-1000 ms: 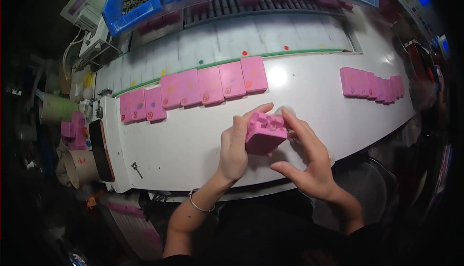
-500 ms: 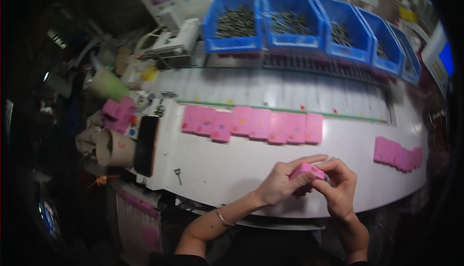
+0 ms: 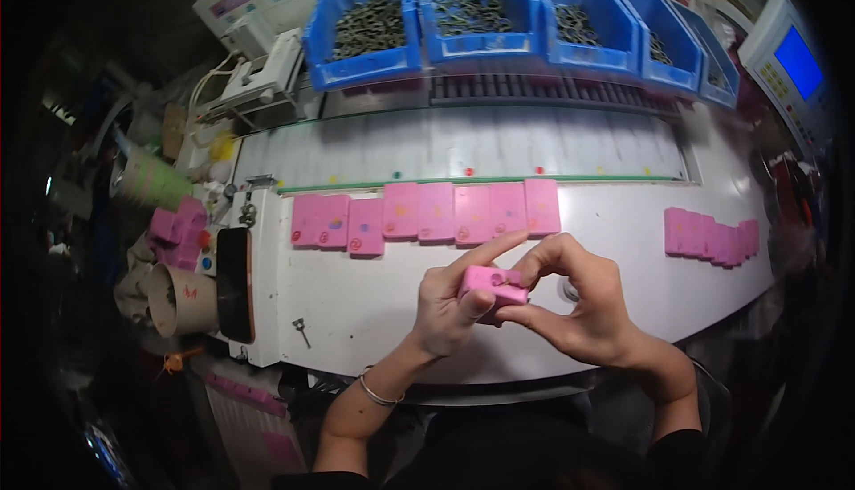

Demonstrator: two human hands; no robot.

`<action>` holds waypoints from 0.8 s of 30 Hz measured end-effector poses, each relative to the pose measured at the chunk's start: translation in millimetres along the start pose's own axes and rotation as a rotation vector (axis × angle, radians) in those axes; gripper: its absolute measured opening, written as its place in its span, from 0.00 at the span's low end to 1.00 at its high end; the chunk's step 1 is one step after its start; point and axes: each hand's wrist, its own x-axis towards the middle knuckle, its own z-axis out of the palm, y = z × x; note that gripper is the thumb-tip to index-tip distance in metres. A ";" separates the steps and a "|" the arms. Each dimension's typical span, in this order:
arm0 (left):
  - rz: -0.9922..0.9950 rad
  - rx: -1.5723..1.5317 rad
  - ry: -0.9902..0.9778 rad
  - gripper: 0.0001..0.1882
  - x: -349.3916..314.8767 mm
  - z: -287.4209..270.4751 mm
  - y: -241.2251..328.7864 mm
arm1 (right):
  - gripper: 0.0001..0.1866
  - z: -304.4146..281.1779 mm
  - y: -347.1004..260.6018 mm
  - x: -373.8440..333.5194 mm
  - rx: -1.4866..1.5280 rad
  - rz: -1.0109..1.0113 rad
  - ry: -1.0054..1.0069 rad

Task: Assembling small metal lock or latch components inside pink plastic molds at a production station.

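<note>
Above the front part of the white table, a pink block point(image 3: 485, 287) is held between my two hands. My left hand point(image 3: 445, 307) is closed round its left side, thumb across the near face and forefinger stretched out behind it. A round hole and a notch show in the block's upturned end. My right hand point(image 3: 592, 307) bends thumb and forefinger into a ring, with their tips on the block's right end. Whether anything small sits between those tips is hidden. Beyond my hands, several flat pink blocks point(image 3: 399, 212) lie side by side in an uneven row.
Several blue bins point(image 3: 361, 69) of small metal parts stand at the back. More pink blocks point(image 3: 704, 234) form a row at the right. A small metal part point(image 3: 302, 331) lies at left, near a phone point(image 3: 235, 285) and a cup point(image 3: 183, 301). A screened device point(image 3: 793, 67) stands far right.
The view has shifted, so the table sits differently in it. My hands have turned the pink block so its holed end shows more, and my right hand's fingers have opened into a wider ring.
</note>
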 end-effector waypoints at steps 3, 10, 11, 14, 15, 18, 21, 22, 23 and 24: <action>0.128 -0.060 -0.010 0.38 3.5 4.4 -5.8 | 0.15 0.8 -1.1 -5.1 -0.014 0.015 0.005; -0.005 -0.044 -0.011 0.41 3.9 1.9 9.2 | 0.31 10.3 3.2 -3.7 0.185 0.138 0.100; -0.029 -0.011 -0.004 0.37 6.8 -4.0 6.8 | 0.33 10.3 11.1 -4.3 0.221 0.184 0.128; -0.147 -0.141 0.393 0.35 27.8 -46.1 -3.8 | 0.36 -3.3 37.0 5.9 -0.260 0.126 0.036; -0.073 -0.115 0.514 0.33 42.3 -70.5 -22.1 | 0.37 -11.5 48.3 4.4 -0.469 0.097 0.002; -0.263 -0.007 0.669 0.24 65.4 -137.0 -1.0 | 0.38 -23.7 79.8 -4.6 -0.553 0.212 -0.122; -0.250 0.326 0.764 0.21 78.5 -202.5 -5.0 | 0.38 -21.0 87.2 -1.2 -0.532 0.259 -0.221; -0.263 0.580 0.782 0.20 81.7 -217.0 -6.2 | 0.38 -19.5 86.3 1.4 -0.526 0.273 -0.223; -0.258 0.586 0.790 0.20 85.6 -225.8 -8.6 | 0.38 -18.7 86.4 3.2 -0.520 0.289 -0.223; -0.256 0.738 0.849 0.20 88.5 -232.9 -10.6 | 0.38 -17.8 87.4 4.5 -0.516 0.280 -0.225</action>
